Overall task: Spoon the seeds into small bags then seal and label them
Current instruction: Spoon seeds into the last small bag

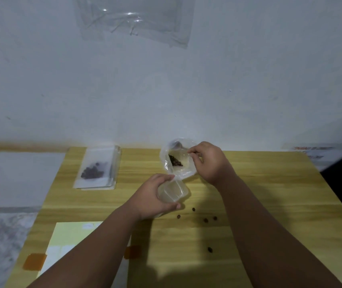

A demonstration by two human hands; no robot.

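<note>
My left hand [152,196] grips a small clear plastic bag [173,189] just above the middle of the wooden table [269,194]. Behind it stands a clear plastic tub [178,173] with a dark heap of seeds [175,161] inside. My right hand [209,161] reaches into the tub from the right and pinches something thin, probably a spoon; its end is hidden. Several loose seeds [205,220] lie scattered on the table in front of the tub. At the back left, a filled bag of seeds [94,170] lies on a stack of empty bags.
A pale yellow label sheet [70,235] is taped down at the table's near left corner with orange tape [33,261]. A white wall runs right behind the table, with a clear plastic sheet [134,19] stuck on it. A dark object stands at the far right edge.
</note>
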